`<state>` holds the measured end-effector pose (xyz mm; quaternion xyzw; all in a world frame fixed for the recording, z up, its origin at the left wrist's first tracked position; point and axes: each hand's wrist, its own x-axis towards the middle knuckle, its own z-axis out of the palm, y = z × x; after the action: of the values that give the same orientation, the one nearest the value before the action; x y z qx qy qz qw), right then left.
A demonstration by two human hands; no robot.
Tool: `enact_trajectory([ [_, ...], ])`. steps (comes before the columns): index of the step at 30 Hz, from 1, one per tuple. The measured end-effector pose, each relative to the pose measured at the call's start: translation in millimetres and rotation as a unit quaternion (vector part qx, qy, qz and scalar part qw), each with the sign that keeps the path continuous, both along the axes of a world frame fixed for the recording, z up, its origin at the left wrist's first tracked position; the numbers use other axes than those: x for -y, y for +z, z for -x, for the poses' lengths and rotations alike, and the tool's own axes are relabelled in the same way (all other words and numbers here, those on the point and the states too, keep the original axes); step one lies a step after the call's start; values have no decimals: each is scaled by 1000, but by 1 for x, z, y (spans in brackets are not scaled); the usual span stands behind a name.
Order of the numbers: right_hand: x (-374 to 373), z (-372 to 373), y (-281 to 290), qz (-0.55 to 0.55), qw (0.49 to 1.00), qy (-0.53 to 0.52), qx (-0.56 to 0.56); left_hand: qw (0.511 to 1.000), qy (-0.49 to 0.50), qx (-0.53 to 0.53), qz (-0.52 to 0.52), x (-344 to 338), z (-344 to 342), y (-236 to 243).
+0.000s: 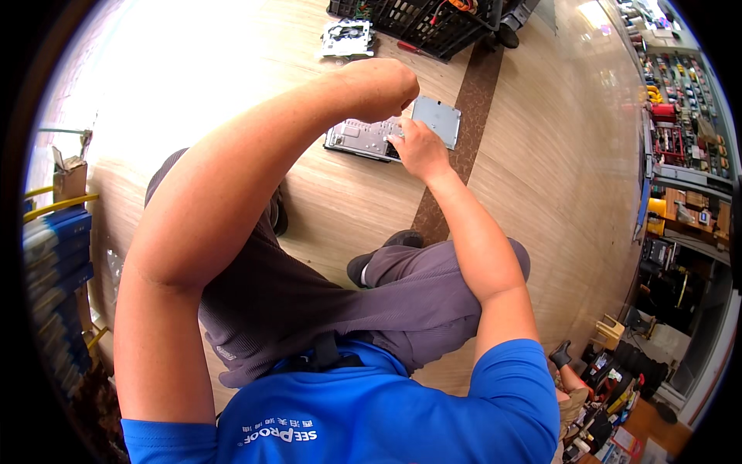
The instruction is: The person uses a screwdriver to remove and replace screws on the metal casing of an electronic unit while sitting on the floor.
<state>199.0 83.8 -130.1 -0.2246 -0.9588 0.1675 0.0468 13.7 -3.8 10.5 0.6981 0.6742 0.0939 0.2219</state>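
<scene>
A flat metal chassis of an electronic device (357, 135) lies on the floor in front of me, its upper face full of small holes and parts. My left hand (380, 89) is curled above its far edge, knuckles up; whatever its fingers grip is hidden beneath the hand. My right hand (421, 147) reaches to the chassis's right end, thumb and fingers bent inward close to the left fingertips. Anything between them is too small to make out. Beside the right fingers, a grey-blue metal plate (438, 120) lies at the far right of the chassis.
Beyond my left hand sits a white and black disc mechanism (348, 39). A black plastic crate (421, 27) stands at the top, with a red-handled tool (408, 47) by it. Stocked shelves (684, 116) line the right side. Another person's leg (570, 377) shows at lower right.
</scene>
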Motion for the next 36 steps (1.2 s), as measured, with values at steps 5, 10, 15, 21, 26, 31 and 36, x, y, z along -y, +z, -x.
enact_trajectory([
  [5,-1,4,8,19,993,-35,109,1000,6,3,1,1,0,-1],
  [10,-1,-1,1,-20,997,58,-47,1000,-6,2,-9,-1,1,-2],
  [15,2,4,10,9,994,-41,96,1000,-3,12,-10,2,2,-1],
  [21,-7,-4,0,-16,998,57,-12,1000,-14,8,-9,0,1,2],
  [26,5,5,14,10,994,-27,110,1000,-13,2,-1,2,3,-2],
  [31,-4,-2,8,-7,998,13,61,1000,-9,13,-8,2,2,0],
  [36,-3,-4,3,9,999,36,14,1000,-11,9,-17,1,1,-3],
])
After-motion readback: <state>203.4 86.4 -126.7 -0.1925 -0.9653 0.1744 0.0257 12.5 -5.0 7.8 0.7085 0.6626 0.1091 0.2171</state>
